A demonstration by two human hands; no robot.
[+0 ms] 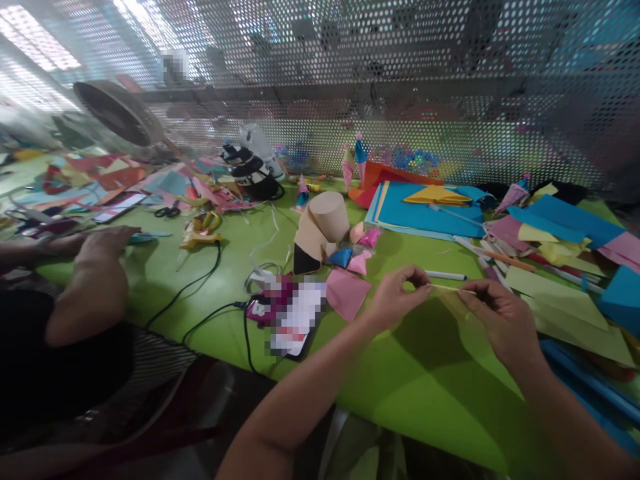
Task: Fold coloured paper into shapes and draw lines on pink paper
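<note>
Between my two hands, just above the green table [390, 387], is a small yellow piece of paper [450, 297], seen nearly edge-on. My left hand [403, 293] pinches its left end between thumb and fingers. At the right end, my right hand [493, 310] pinches it the same way. A white marker with a dark tip [445, 275] lies behind the paper. To the left of my left hand, a pink paper square [347, 293] rests on the table. Small blue and pink folded pieces [357, 257] sit behind that square.
A phone [303, 320], a purple power strip [270, 303] with cords and a beige roll [327, 220] stand left of my hands. Blue sheets [425, 207] lie behind; paper scraps [570, 303] crowd the right. Another person's arm [95, 273] rests at left beside a glue gun [200, 233].
</note>
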